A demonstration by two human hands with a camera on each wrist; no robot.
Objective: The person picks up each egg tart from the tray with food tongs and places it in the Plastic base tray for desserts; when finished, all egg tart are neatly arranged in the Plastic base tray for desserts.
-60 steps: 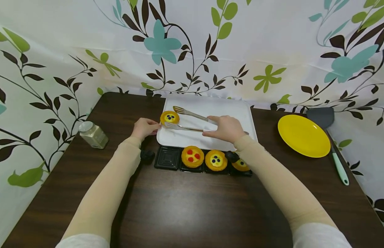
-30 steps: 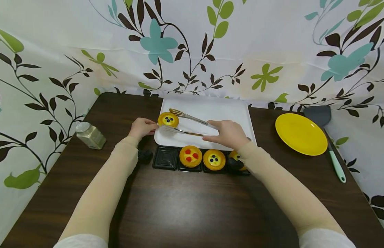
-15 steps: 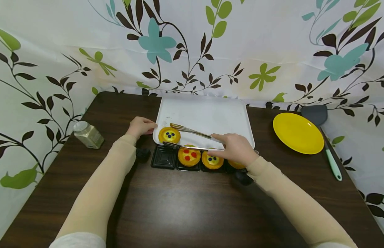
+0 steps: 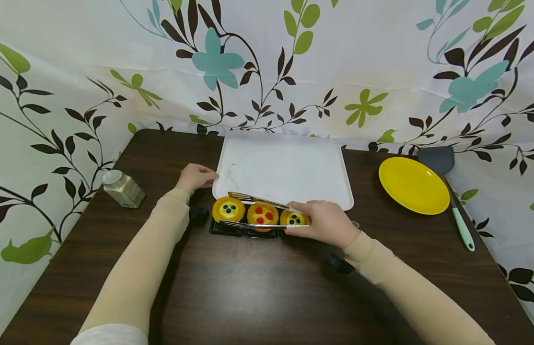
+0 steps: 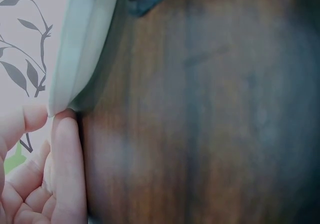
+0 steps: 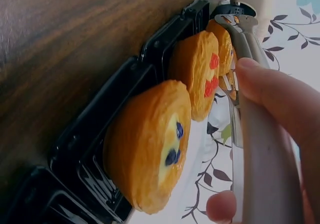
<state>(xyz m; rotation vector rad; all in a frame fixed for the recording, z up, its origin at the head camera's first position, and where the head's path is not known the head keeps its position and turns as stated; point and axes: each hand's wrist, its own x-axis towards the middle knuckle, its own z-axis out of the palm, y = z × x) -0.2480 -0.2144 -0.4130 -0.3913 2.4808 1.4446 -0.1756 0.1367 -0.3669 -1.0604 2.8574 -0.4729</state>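
Note:
My right hand (image 4: 325,221) grips metal tongs (image 4: 259,200), whose arms reach left over the row of tarts. Between the tong tips is a blueberry-topped tart (image 4: 228,210), in or just above the leftmost compartment of the black plastic tray (image 4: 226,229); I cannot tell if it bears on the bottom. Beside it sit a tart with red toppings (image 6: 212,76) and another blueberry tart (image 6: 150,146). My right hand hides the tray's right end. My left hand (image 4: 195,177) pinches the left rim of the white tray (image 4: 284,163) between thumb and fingers.
To the left stands a capped clear jar (image 4: 123,189) of pale contents. At the right lie a yellow plate (image 4: 414,186) and a grey spatula (image 4: 437,159) with a mint handle. A patterned cloth (image 4: 267,62) hangs behind the dark wooden table (image 4: 249,287).
The tongs closed on the blueberry tart at the white tray's left side and carried it toward me, over the black tray's leftmost compartment. My left hand stayed on the rim.

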